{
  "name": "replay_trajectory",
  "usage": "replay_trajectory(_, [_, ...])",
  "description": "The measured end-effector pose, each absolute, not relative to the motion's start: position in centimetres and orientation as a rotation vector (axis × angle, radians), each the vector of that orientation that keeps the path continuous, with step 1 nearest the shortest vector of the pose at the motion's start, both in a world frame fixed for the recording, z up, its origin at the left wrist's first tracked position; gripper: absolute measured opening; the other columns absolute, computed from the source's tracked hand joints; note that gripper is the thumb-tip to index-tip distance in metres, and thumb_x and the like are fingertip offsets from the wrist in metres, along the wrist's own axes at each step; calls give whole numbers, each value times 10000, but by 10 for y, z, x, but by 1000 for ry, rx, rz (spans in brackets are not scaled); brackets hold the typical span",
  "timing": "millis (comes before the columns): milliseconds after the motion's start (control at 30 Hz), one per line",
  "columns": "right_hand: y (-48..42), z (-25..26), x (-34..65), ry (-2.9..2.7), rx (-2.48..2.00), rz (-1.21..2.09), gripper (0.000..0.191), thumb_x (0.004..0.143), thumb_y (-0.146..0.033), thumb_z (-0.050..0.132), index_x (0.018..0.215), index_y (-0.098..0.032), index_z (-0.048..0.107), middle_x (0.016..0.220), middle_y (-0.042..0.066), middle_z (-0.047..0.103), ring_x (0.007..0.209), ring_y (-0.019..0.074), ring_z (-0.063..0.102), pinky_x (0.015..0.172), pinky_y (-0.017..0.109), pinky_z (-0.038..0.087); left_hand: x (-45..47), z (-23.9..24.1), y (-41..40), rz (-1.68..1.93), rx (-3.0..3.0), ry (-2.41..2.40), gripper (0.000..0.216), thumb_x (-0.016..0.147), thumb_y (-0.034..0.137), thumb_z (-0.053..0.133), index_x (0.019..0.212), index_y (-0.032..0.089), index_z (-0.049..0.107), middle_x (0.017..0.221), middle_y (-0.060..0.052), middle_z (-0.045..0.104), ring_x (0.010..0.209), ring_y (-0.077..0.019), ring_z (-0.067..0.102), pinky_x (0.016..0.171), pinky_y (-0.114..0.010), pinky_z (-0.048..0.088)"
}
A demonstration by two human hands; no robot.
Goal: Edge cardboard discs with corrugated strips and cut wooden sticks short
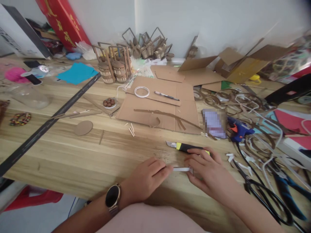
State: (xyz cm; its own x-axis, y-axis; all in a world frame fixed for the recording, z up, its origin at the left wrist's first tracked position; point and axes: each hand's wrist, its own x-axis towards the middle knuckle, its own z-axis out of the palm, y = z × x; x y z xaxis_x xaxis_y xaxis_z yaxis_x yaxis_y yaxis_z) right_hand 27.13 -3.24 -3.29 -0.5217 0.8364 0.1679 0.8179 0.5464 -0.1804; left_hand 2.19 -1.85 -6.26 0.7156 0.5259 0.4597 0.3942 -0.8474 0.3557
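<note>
Between my two hands, low over the wooden table, runs a short narrow white strip (181, 169). My left hand (148, 178), with a watch on its wrist, pinches the strip's left end. The fingers of my right hand (206, 170) are closed at its right end and hide that part. Just beyond them lies a yellow-and-black utility knife (190, 148), blade out and pointing left. The right fingers overlap its handle; whether they grip it I cannot tell. Dark specks are scattered on the wood near the blade.
Flat cardboard (167, 97) lies ahead, bearing a tape ring (142, 92), a pen (167, 95) and brown strips. At right are a blue glue gun (240, 129), black scissors (264, 197) and pliers (289, 191). Small woven baskets (114, 69) stand behind; a long black strip (55, 119) crosses the left.
</note>
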Motion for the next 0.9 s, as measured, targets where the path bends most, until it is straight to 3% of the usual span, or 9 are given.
replay_trajectory(200, [-33, -16, 240, -2460, -1281, 321, 102, 880, -160, 519, 841, -229, 584, 828, 14, 683, 983, 223, 644, 1039, 480, 306, 24, -61, -18, 873, 2712, 708, 324, 1051, 154, 269, 1222, 97, 539, 935, -87, 669, 803, -195, 602, 758, -323, 544])
replay_trajectory(533, [-32, -25, 228, -2361, -1272, 343, 105, 839, -118, 548, 859, -221, 543, 816, -5, 676, 832, 191, 641, 1006, 477, 349, 24, -64, -18, 905, 2672, 707, 304, 1042, 146, 303, 1265, 100, 505, 996, -101, 688, 863, -203, 623, 805, -334, 554])
replay_trajectory(667, [-32, -20, 230, -2380, -1265, 328, 92, 862, -133, 539, 845, -223, 542, 762, -2, 647, 759, 191, 615, 864, 409, 452, 17, -60, -13, 895, 2699, 824, 283, 1028, 146, 345, 1230, 122, 542, 976, -92, 696, 864, -211, 631, 800, -347, 556])
replay_trajectory(767, [-32, -13, 233, -2377, -1299, 330, 83, 874, -146, 544, 847, -223, 560, 758, 16, 638, 734, 195, 606, 689, 324, 476, 6, -48, -8, 1030, 2589, 1365, 340, 982, 106, 409, 1305, 134, 510, 1178, -157, 650, 1147, -309, 565, 961, -513, 491])
replay_trajectory(833, [-31, -8, 233, -2403, -1302, 303, 88, 880, -143, 536, 865, -221, 574, 778, 28, 650, 738, 198, 611, 654, 310, 473, 2, -34, -7, 1141, 2498, 1649, 446, 948, 85, 458, 1392, 118, 439, 1361, -208, 539, 1368, -382, 376, 1070, -627, 359])
replay_trajectory(900, [-30, -4, 232, -2446, -1270, 271, 105, 900, -145, 510, 875, -217, 582, 792, 35, 661, 743, 200, 612, 655, 313, 473, 3, -20, -9, 1186, 2517, 1535, 461, 931, 82, 493, 1387, 140, 459, 1412, -188, 511, 1427, -364, 303, 1112, -596, 328])
